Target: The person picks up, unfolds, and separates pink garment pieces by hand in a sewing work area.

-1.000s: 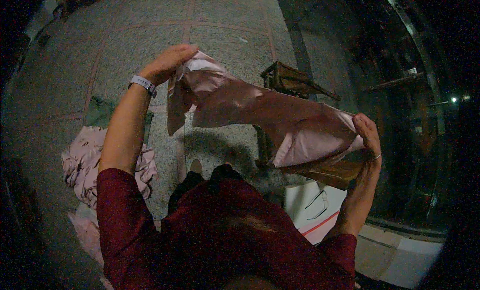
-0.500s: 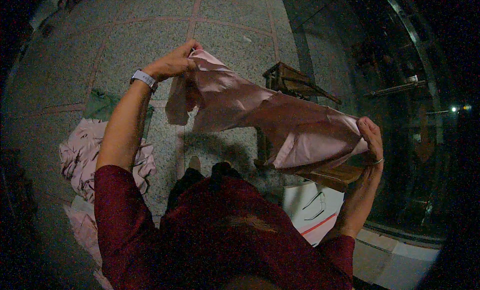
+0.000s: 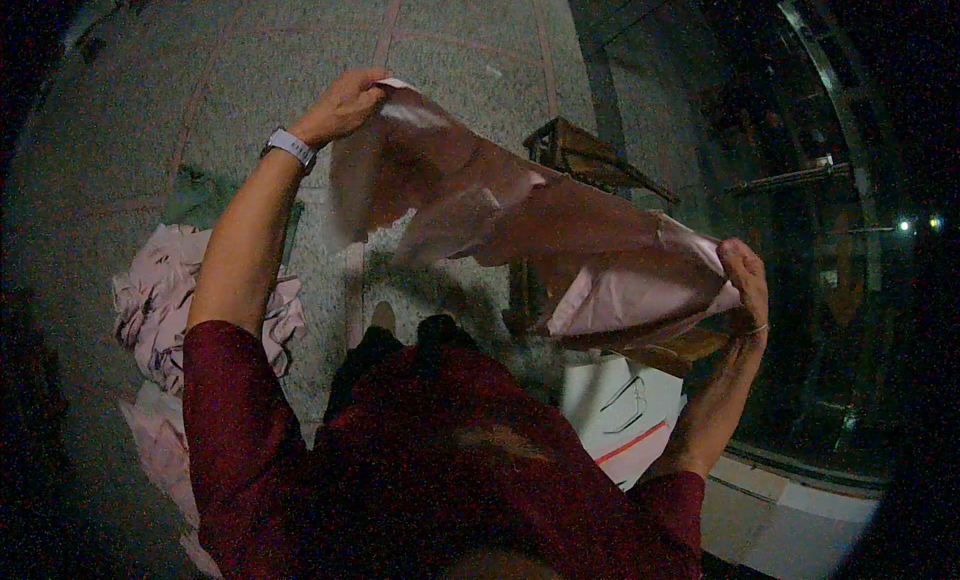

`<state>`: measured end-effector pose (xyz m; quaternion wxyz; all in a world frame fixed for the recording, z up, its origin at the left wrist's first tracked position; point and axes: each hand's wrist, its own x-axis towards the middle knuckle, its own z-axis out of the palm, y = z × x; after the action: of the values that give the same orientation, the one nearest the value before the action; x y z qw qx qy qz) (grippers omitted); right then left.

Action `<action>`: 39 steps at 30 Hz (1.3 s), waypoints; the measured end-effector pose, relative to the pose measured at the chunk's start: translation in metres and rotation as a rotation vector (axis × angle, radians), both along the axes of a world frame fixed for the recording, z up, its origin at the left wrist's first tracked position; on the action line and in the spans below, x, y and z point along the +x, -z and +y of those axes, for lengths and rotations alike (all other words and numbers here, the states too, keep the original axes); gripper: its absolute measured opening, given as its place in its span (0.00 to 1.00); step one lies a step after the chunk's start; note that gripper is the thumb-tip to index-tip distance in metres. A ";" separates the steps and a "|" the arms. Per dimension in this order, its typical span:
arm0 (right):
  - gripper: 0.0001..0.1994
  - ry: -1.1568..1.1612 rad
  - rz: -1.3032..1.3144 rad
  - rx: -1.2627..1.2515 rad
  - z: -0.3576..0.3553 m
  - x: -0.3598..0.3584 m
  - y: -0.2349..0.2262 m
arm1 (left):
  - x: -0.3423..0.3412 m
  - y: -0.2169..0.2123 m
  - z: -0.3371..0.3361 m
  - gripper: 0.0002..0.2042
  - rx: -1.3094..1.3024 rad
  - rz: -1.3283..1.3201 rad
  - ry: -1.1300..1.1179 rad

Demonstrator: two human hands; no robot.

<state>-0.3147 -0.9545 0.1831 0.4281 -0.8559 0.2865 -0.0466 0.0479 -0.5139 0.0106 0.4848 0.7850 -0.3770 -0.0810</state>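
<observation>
A pale pink cloth (image 3: 520, 215) hangs stretched in the air between my two hands. My left hand (image 3: 347, 107), with a light-strapped watch at its wrist, is closed on the cloth's far left corner. At the right end, my right hand (image 3: 745, 280) grips the other edge, and a thin bangle circles that wrist. The cloth's lower edge droops unevenly and looks blurred at the left. Its kind, whether a garment piece or a plain sheet, I cannot make out.
A crumpled pink fabric heap (image 3: 160, 300) lies on the left, beside a green cloth (image 3: 203, 198). A wooden chair (image 3: 590, 160) stands partly behind the held cloth. Eyeglasses (image 3: 626, 404) rest on a white surface (image 3: 590, 395) at the lower right. Glass panels (image 3: 800, 280) line the right.
My left hand has risen slightly and moved a little left, lifting its corner of the cloth. The cloth's left part has swung and changed its folds. My right hand has barely moved.
</observation>
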 end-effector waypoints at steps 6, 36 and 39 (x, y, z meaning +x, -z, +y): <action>0.10 -0.023 -0.005 -0.027 0.028 0.005 -0.023 | 0.004 0.000 -0.012 0.17 -0.111 0.201 -0.031; 0.12 0.045 -0.189 -0.183 -0.001 0.031 -0.037 | 0.028 0.033 0.063 0.19 0.103 -0.473 -0.120; 0.14 0.064 -0.131 -0.161 -0.012 0.039 -0.044 | 0.039 0.042 0.053 0.20 -0.009 -0.436 -0.127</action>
<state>-0.2754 -0.9668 0.2268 0.3739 -0.8730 0.2806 -0.1391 0.0871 -0.4613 -0.0315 0.3993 0.8040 -0.4231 0.1227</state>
